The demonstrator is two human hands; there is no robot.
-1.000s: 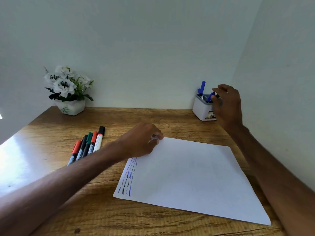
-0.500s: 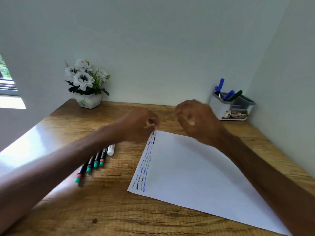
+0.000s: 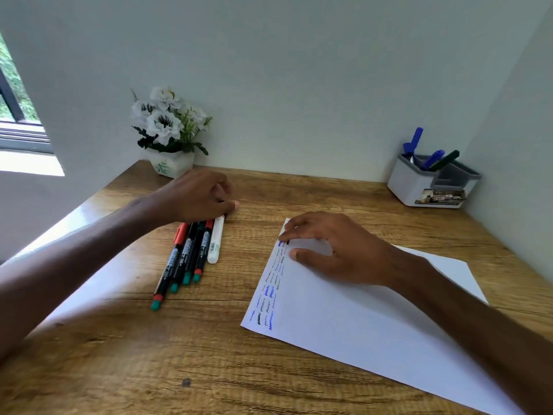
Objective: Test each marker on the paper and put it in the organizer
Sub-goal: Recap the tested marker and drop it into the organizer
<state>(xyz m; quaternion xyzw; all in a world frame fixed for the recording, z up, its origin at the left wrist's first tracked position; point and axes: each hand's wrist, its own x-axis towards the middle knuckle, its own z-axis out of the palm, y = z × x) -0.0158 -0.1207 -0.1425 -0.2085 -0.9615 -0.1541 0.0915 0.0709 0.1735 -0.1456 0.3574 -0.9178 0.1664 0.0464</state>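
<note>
Over the capped far ends of the loose markers: left hand, knuckles up, fingers curled under, thumb tip pointing right just above the table. Cannot tell whether it grips a marker or only hovers, as blur hides the fingertips. Flat on the paper: right hand, fingers straight and spread, tips pressing near the sheet's far left corner, nothing held. Five markers lie side by side on the wood, touching one another, caps pointing away from the person. Cap colours from the left: orange, black, green, red, then a white-bodied one on the right of the row. The four dark barrels have teal near ends. The sheet lies askew, apart from the row, with short blue and dark test scribbles running down its left edge. White organizer with grey compartments sits in the far right corner, close to both walls. Standing tilted in its left part are a tall blue marker, a shorter blue one and a dark green one. A pot of white flowers occupies the far left corner. A window shows at the left edge.
</note>
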